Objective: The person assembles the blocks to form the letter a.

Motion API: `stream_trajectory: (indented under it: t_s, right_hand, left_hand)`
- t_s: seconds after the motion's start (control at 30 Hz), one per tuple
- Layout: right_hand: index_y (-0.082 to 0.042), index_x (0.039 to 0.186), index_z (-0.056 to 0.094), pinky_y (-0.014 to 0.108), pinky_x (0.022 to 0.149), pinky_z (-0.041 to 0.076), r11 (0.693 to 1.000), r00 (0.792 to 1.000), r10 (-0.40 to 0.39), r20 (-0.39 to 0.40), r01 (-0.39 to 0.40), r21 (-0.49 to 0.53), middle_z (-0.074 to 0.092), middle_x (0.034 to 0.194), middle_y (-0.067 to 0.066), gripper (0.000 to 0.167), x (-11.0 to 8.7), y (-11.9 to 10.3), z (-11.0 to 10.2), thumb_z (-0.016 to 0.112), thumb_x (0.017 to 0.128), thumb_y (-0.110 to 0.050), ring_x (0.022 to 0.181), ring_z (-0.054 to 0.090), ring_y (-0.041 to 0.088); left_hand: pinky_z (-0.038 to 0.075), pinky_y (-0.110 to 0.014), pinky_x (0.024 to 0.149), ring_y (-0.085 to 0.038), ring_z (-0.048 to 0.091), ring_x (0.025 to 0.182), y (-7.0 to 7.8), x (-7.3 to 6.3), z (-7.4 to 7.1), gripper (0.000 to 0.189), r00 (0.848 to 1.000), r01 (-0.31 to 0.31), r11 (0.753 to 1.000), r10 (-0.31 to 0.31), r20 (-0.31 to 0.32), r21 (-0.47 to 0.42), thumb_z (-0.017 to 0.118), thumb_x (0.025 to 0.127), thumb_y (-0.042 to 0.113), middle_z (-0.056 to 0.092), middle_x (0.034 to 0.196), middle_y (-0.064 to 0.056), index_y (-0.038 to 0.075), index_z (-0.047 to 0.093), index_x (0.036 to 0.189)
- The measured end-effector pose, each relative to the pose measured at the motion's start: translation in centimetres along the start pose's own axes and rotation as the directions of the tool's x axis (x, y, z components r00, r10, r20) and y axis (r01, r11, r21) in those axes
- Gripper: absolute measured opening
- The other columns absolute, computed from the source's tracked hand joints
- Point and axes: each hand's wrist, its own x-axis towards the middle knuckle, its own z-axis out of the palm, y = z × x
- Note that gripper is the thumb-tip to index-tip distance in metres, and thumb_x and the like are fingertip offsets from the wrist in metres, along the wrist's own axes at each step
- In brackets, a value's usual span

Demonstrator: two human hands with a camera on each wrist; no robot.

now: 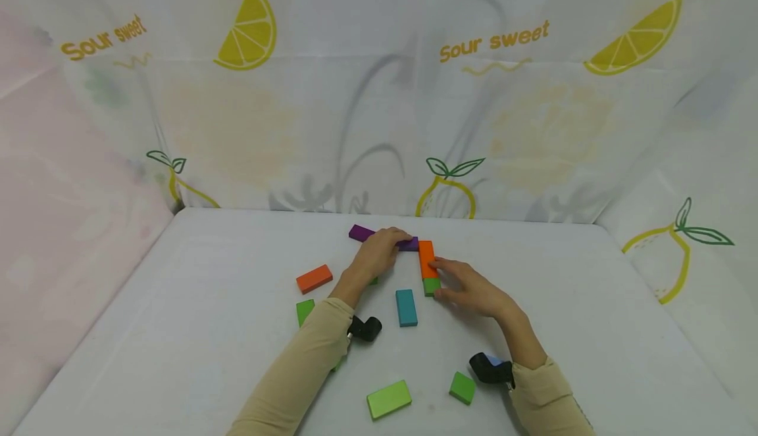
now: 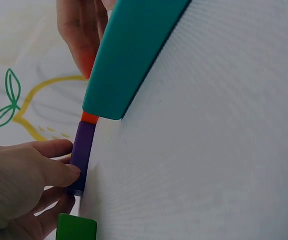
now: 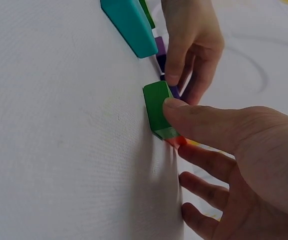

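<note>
While the left purple block (image 1: 360, 233) lies at the far side of the desk (image 1: 207, 278), the left hand (image 1: 376, 253) pinches the right purple block (image 1: 409, 245). That block's long way runs mostly left to right. Its right end comes up to the far end of the orange block (image 1: 427, 258), which runs near to far. This corner seems to matter most; I can't tell if they touch. At the orange block's near end sits the green block (image 1: 431, 287). Just right of these two is the right hand (image 1: 474, 289), its fingers apart. The left wrist view shows the left thumb (image 2: 63, 171) on the purple side, hidden from the head view. The right wrist view shows the right thumb (image 3: 199, 117) on the green block more clearly.
</note>
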Motion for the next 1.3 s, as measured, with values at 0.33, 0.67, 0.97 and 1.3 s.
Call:
stream_trajectory:
  t_s: [0.33,0.67,0.97,1.3]
  right_hand:
    - [-0.003,0.14,0.042,0.058,0.11,0.026,1.0,1.0,0.011,0.0,-0.011,-0.018,0.04,0.145,0.022,0.057,0.07,0.07,0.16,0.063,0.09,-0.022,0.135,0.034,0.041]
    - [-0.004,0.14,0.042,0.058,0.11,0.026,1.0,1.0,0.007,0.004,-0.007,-0.009,0.039,0.146,0.021,0.057,0.15,-0.03,0.18,0.063,0.09,-0.022,0.135,0.033,0.041]
    - [-0.004,0.139,0.042,0.057,0.109,0.027,1.0,1.0,0.007,-0.001,-0.007,-0.027,0.042,0.144,0.021,0.056,0.08,-0.12,0.03,0.063,0.09,-0.022,0.134,0.035,0.041]
    - [-0.004,0.14,0.042,0.057,0.109,0.027,1.0,1.0,0.007,0.002,-0.007,-0.006,0.043,0.143,0.02,0.057,-0.03,-0.07,0.28,0.063,0.091,-0.023,0.133,0.036,0.039]
  left_hand:
    - [0.044,-0.037,0.102,-0.023,0.056,0.118,-0.21,0.0,0.17,0.035,1.0,0.01,1.0,-0.01,0.005,-0.021,0.052,0.094,0.002,0.062,0.126,-0.005,0.014,0.062,0.125]
    - [0.044,-0.036,0.102,-0.022,0.056,0.118,-0.29,0.04,0.18,0.035,1.0,0.019,1.0,-0.019,-0.001,-0.016,0.053,0.093,0.001,0.062,0.126,-0.004,0.014,0.062,0.125]
    - [0.045,-0.037,0.101,-0.023,0.055,0.119,0.0,0.01,0.02,0.035,1.0,0.005,1.0,-0.005,-0.004,-0.012,0.054,0.093,0.002,0.059,0.128,-0.006,0.014,0.062,0.124]
    - [0.049,-0.041,0.094,-0.023,0.053,0.121,0.33,-0.08,-0.32,0.036,1.0,0.001,1.0,-0.001,-0.008,0.023,0.059,0.092,0.008,0.055,0.133,-0.003,0.016,0.06,0.126]
